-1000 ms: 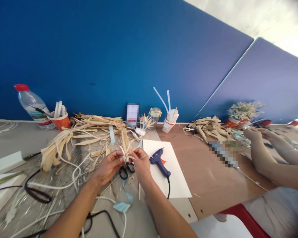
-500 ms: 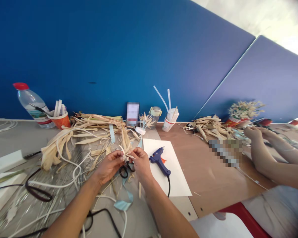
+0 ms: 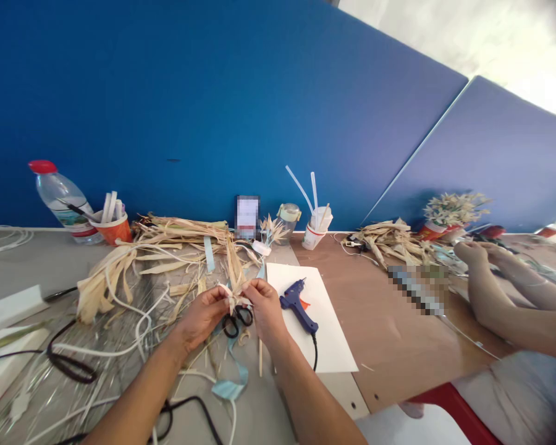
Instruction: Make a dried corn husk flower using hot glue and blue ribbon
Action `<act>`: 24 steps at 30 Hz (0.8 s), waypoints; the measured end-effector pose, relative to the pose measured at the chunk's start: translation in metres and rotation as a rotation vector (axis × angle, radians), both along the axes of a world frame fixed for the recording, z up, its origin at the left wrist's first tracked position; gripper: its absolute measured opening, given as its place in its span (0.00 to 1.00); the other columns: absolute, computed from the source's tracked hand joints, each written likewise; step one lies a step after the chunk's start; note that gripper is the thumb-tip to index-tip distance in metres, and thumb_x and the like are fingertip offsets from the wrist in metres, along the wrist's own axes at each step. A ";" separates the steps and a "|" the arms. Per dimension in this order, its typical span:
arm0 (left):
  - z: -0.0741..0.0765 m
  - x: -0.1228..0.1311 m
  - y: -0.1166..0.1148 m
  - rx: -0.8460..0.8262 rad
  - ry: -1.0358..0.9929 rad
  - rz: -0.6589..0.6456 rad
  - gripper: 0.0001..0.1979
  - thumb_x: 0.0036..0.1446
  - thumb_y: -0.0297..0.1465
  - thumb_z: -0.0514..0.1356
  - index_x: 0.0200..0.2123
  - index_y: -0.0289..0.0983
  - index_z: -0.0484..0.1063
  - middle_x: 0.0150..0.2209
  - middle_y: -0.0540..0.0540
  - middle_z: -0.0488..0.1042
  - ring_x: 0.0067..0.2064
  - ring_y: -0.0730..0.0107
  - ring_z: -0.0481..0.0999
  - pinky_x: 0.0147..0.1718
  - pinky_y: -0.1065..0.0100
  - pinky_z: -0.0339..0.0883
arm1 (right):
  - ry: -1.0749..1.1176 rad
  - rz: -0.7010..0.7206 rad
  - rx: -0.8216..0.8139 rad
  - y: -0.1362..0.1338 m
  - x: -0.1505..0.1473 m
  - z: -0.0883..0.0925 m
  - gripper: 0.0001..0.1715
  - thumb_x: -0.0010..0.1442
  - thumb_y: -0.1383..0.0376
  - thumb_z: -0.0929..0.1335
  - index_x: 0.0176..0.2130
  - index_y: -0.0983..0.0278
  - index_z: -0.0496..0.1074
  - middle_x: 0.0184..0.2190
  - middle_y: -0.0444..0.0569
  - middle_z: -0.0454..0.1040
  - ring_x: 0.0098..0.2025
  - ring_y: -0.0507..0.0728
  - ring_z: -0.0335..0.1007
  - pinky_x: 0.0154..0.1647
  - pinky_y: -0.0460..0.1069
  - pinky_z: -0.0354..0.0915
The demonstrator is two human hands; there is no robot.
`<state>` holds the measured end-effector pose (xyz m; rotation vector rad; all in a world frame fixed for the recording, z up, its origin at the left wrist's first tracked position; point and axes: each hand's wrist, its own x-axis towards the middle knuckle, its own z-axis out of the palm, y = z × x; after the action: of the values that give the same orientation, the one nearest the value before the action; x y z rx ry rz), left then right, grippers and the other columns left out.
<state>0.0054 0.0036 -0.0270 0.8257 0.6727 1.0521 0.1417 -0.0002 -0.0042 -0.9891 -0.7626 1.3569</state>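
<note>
My left hand [image 3: 207,316] and my right hand [image 3: 262,304] meet over the middle of the table. Between their pinched fingertips is a small flower of pale dried corn husk [image 3: 234,299], its strips spreading outward. Just below the fingers lie scissors with black handles [image 3: 231,326], their blades hidden. A longer husk piece [image 3: 234,262] rises behind the flower. To the right of my right hand, a blue glue gun [image 3: 300,309] rests on a white sheet of paper [image 3: 336,351]. A light-blue ribbon [image 3: 231,388] curls on the table below the hands.
Dried husks [image 3: 180,230] heap along the back. A bottle [image 3: 65,201], an orange cup [image 3: 115,231], a phone [image 3: 248,216], a jar [image 3: 288,217] and a white cup [image 3: 313,237] line the partition. Cables [image 3: 139,337] cross the left side. Another person's arms [image 3: 500,303] are at right.
The scene sits slightly lower in the picture. My fingers have shifted a little on the husk flower, and more of the scissor handles shows beneath them.
</note>
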 end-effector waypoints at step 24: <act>-0.008 -0.004 0.004 0.034 0.052 0.121 0.11 0.39 0.32 0.71 0.27 0.35 0.76 0.24 0.51 0.71 0.27 0.75 0.65 0.29 0.72 0.59 | 0.428 -0.066 -0.103 0.010 0.018 0.005 0.10 0.46 0.66 0.69 0.20 0.64 0.63 0.16 0.40 0.66 0.16 0.46 0.54 0.20 0.43 0.53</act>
<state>0.0011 0.0080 -0.0348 0.8528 0.7581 1.1575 0.1600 0.0101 0.0008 -0.7574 -0.3383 1.4948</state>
